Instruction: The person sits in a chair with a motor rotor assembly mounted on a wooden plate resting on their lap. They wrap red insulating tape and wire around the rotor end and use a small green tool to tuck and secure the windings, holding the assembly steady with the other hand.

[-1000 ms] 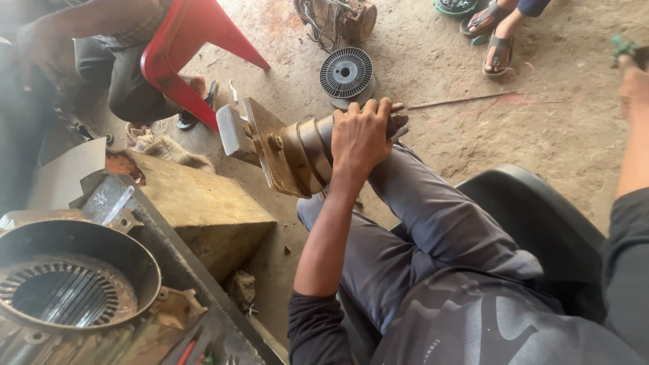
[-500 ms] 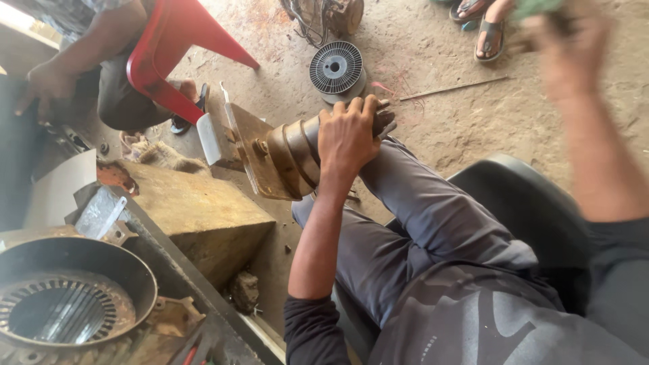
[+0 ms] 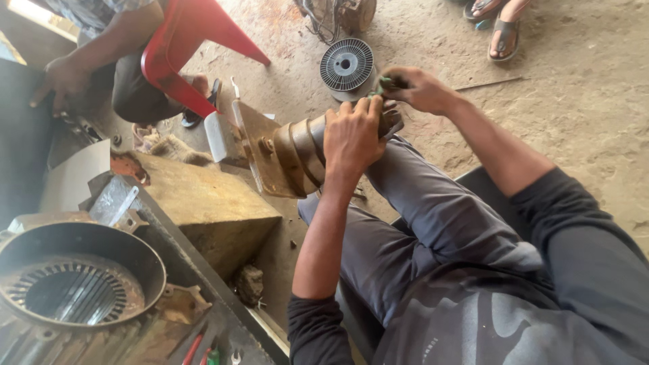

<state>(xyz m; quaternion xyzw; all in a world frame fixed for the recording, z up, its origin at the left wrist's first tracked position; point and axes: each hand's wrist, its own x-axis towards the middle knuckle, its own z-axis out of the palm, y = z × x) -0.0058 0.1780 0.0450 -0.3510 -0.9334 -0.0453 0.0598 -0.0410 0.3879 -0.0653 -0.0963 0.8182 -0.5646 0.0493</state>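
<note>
A brown, rusty stepped metal part (image 3: 287, 154) with a flat square flange lies across my knee, pointing left. My left hand (image 3: 351, 135) grips its narrow end from above. My right hand (image 3: 418, 89) is at the same end, fingers closed on a small green object (image 3: 385, 82) that I cannot make out clearly. Both hands touch close together above my grey trouser leg (image 3: 433, 209).
A grey finned fan disc (image 3: 346, 63) lies on the dirt floor beyond my hands. A motor housing with windings (image 3: 74, 287) sits at lower left beside a wooden block (image 3: 203, 203). Another person crouches by a red plastic stool (image 3: 182, 47); sandalled feet (image 3: 503, 34) stand top right.
My right hand has come down from the upper right to the end of the metal part. My left hand has kept its grip there.
</note>
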